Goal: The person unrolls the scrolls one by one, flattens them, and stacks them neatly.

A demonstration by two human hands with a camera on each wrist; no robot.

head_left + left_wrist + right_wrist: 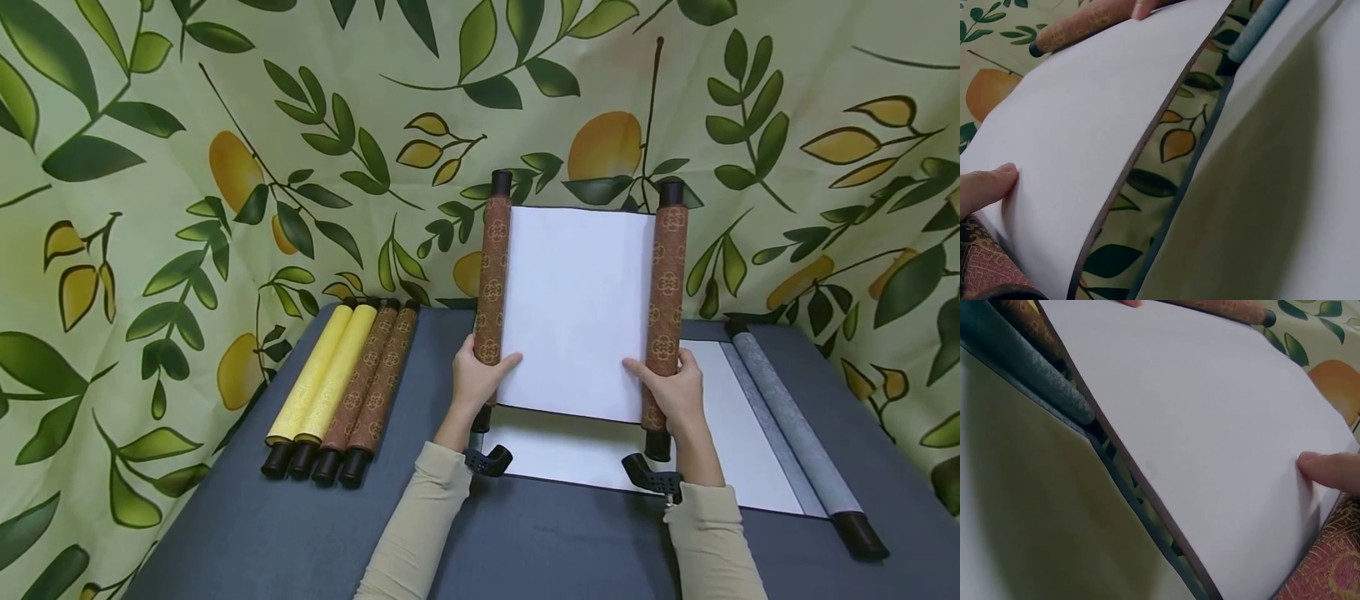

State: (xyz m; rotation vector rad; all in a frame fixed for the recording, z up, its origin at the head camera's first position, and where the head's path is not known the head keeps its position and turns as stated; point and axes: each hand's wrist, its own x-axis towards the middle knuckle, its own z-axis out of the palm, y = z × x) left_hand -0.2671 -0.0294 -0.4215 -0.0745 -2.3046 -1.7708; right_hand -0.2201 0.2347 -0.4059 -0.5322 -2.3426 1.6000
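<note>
A brown, patterned hanging scroll (577, 308) is held up, partly unrolled, its blank white sheet facing me between two upright rolls with black knobs. My left hand (477, 379) grips the left roll (492, 283) low down, thumb laid on the sheet. On the other side, my right hand (673, 392) holds the right roll (667, 283) the same way. Both thumbs show against the white paper in the wrist views. Beneath it a blue-grey scroll (742, 442) lies unrolled on the table, partly hidden by the raised one; its right roll (791, 417) is in full view.
Two yellow rolled scrolls (311, 375) and two brown rolled scrolls (378, 383) lie side by side at the left of the dark grey-blue table (225, 533). A leaf-and-fruit patterned cloth (300, 167) hangs behind and around the table.
</note>
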